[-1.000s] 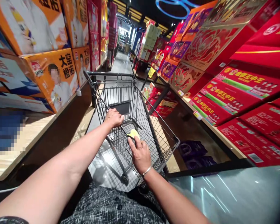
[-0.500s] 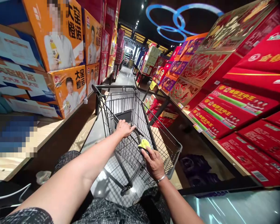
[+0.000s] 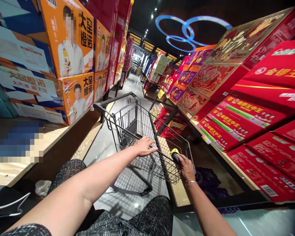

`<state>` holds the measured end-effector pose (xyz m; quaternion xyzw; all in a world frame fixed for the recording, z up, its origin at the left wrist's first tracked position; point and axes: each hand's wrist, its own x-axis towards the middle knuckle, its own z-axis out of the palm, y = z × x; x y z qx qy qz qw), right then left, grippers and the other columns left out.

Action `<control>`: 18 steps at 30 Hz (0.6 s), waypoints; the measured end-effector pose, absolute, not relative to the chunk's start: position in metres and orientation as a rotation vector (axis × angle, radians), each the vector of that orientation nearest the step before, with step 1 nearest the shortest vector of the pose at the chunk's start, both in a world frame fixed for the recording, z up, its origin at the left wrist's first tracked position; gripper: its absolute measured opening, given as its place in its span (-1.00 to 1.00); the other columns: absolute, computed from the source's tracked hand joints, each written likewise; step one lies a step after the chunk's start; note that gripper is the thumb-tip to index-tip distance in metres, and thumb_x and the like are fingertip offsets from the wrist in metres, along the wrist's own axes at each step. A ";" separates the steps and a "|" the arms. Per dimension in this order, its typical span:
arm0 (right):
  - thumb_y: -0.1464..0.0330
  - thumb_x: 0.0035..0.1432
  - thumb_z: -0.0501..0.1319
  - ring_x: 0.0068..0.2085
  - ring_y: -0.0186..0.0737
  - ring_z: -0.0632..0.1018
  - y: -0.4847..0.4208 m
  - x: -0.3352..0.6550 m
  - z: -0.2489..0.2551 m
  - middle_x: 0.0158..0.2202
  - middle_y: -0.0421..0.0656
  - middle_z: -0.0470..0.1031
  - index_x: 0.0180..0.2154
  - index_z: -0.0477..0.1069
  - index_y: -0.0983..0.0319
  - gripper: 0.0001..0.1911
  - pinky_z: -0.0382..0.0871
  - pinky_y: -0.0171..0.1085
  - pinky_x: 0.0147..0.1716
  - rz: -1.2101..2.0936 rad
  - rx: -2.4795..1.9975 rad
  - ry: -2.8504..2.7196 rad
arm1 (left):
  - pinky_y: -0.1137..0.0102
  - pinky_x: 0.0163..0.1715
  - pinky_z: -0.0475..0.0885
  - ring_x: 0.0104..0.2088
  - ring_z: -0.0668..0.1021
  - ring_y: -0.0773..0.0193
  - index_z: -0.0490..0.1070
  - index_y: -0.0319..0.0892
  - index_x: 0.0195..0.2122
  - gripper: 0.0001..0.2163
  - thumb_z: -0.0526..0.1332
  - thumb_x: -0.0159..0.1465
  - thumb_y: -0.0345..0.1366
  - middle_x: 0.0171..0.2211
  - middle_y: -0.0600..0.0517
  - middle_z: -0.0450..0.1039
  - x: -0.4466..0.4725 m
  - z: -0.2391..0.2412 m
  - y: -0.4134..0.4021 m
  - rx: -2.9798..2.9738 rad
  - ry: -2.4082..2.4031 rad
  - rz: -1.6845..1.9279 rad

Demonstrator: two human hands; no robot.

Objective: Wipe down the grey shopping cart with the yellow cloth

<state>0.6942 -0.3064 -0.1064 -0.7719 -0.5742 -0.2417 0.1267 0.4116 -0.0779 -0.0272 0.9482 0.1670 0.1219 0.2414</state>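
Note:
A black wire shopping cart stands at an angle in front of my knees. Over its near top rail lies my left hand, fingers stretched out and the thumb apart. My right hand, with a silver bracelet at the wrist, is closed around a crumpled yellow and black cloth at the cart's near right corner. The palm and fingertips hide part of the cloth and of the rail. The wire basket shows through behind both hands.
On the left, orange drink cartons are stacked on a wooden shelf. Red gift boxes fill the right shelf, with purple packs beneath it. A white cable lies at lower left. The aisle floor runs ahead.
The cart has turned, its near rail swinging right. Both my hands have moved right; the right one carries the cloth along the rail. My left fingers have straightened.

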 end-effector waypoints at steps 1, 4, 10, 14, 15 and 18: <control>0.52 0.08 0.08 -0.07 -0.01 0.43 -0.308 0.703 -0.104 0.09 -0.05 0.41 0.16 0.37 -0.03 -0.38 0.40 0.00 -0.12 -0.679 -2.314 -1.598 | 0.04 0.30 0.05 0.36 0.09 -0.04 0.22 -0.11 0.30 -0.36 -0.10 0.36 0.19 0.29 -0.09 0.22 0.403 -0.019 -0.077 2.623 0.421 0.383; 0.51 0.01 0.07 -0.14 0.00 0.43 -0.302 0.718 -0.099 0.03 -0.03 0.43 0.10 0.41 0.01 -0.39 0.37 0.01 -0.18 -0.648 -2.342 -1.409 | 0.01 0.37 -0.22 0.39 -0.01 -0.04 0.33 -0.08 0.23 -0.48 0.05 0.35 0.08 0.29 -0.07 0.21 0.358 0.010 -0.059 2.827 0.465 0.740; 0.52 0.01 -0.03 0.10 0.03 0.37 -0.233 0.653 -0.088 0.10 0.05 0.36 0.19 0.25 0.16 -0.33 0.22 0.03 0.05 -0.498 -2.057 -1.420 | -0.13 0.31 -0.16 0.34 0.16 -0.06 0.40 -0.11 0.14 -0.54 0.01 0.35 0.00 0.17 -0.08 0.39 0.264 0.035 0.022 2.795 0.895 0.972; 0.55 0.06 -0.04 0.14 0.00 0.31 -0.171 0.559 -0.076 0.13 0.05 0.34 0.22 0.20 0.23 -0.35 0.17 0.03 0.14 -0.400 -1.889 -1.410 | 0.09 0.29 0.12 0.31 0.25 0.03 0.51 -0.18 0.00 -0.31 -0.31 0.41 0.12 0.07 -0.07 0.49 0.253 0.016 0.042 2.620 0.651 0.770; 0.55 0.05 -0.04 0.12 -0.02 0.32 -0.158 0.535 -0.072 0.11 0.02 0.35 0.21 0.20 0.23 -0.35 0.18 0.03 0.13 -0.385 -1.831 -1.406 | 0.15 0.29 0.14 0.31 0.24 0.05 0.52 -0.19 -0.02 -0.24 -0.38 0.40 0.16 0.06 -0.07 0.50 0.254 0.011 0.039 2.562 0.608 0.792; 0.55 0.09 -0.03 0.10 -0.10 0.34 -0.129 0.472 -0.051 0.12 -0.01 0.33 0.25 0.15 0.21 -0.34 0.23 -0.04 0.13 -0.287 -1.649 -1.515 | 0.18 0.30 0.14 0.33 0.22 0.03 0.50 -0.22 0.04 -0.10 -0.49 0.32 0.26 0.09 -0.10 0.48 0.260 0.006 0.025 2.431 0.600 0.899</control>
